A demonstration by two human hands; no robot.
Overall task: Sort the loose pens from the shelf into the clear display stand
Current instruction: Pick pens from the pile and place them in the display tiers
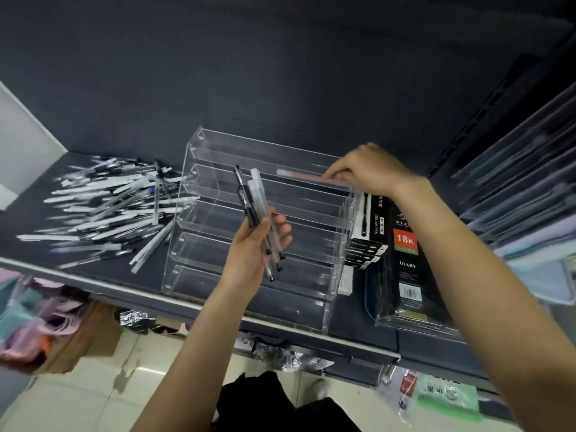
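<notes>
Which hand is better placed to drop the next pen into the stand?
Probably the right hand: it is at the stand's upper tier, fingers on a pen lying there. The left hand grips a bundle of pens, so it serves as the supply.

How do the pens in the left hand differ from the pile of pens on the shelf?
The pens in the left hand stand nearly upright as a small bunch; the pile of pens lies flat, scattered and crossing. The bunch is few and held in front of the clear stand; the pile is many, to the stand's left. Both mix black and pale pens.
</notes>
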